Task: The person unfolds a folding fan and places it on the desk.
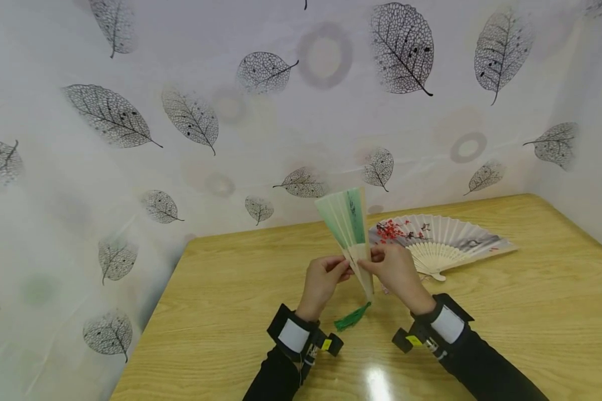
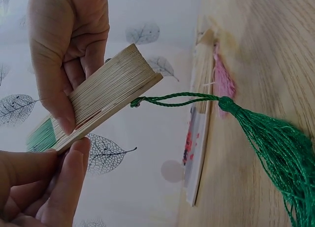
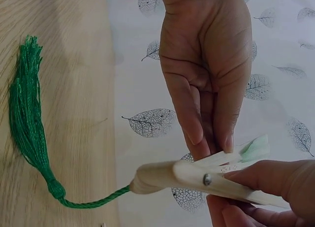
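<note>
1. Two hands are in my head view, both engaged with one folding fan, the green fan [image 1: 348, 220].
2. Left hand [image 1: 323, 281]: thumb and fingers are drawn together in a pinch on the fan's sticks, at the left side of the fan.
3. Right hand [image 1: 395, 270]: thumb and fingers are likewise closed in a pinch on the sticks, at the right side.
4. Position of the green fan: I see it raised in front of the person, between the two hands, its leaf upward and its pivot end downward. It is partly spread, forming a narrow wedge.
5. Fittings: my right wrist view shows a metal rivet [image 3: 207, 179] at the pivot end. A green tassel [image 1: 352, 317] is attached there by a looped cord.
6. Second unit: a printed fan [image 1: 443, 239] with red blossoms lies widely spread on the wooden table [image 1: 205, 334], behind and to the right of the green fan. My left wrist view shows a pink tassel [image 2: 225, 84] near its pivot end.
7. Surroundings: a pale cloth [image 1: 281, 133] printed with dark leaf skeletons rises behind the table. Each wrist carries a strapped device over a dark sleeve.
</note>
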`<state>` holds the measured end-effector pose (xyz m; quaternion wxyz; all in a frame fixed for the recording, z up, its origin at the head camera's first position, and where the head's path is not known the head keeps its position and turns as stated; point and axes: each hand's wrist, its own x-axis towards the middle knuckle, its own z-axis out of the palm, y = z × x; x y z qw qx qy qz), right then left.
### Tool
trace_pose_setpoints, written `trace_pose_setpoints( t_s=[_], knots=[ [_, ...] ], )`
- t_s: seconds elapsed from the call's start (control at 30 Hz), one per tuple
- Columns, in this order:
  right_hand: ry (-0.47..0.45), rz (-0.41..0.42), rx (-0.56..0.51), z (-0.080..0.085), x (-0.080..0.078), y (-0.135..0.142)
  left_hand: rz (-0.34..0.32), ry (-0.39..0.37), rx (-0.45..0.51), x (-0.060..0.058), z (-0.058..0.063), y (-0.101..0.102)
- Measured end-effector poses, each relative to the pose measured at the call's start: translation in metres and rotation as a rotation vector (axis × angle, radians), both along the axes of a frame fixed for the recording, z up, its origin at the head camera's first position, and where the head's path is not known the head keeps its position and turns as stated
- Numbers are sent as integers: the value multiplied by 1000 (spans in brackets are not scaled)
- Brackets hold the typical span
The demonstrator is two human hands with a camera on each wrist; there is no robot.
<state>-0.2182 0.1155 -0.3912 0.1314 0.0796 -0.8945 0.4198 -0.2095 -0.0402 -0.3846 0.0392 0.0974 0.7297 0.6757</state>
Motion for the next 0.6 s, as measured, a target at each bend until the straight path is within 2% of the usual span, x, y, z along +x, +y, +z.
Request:
trace_pose_setpoints(
  t_s=[0.3, 0.6],
  knots=[
    [4, -2, -10, 1, 0, 2, 5, -4, 19, -12, -21, -1],
    [16, -9, -17, 2, -1, 4, 25, 14, 1, -14, -24, 0]
  ],
)
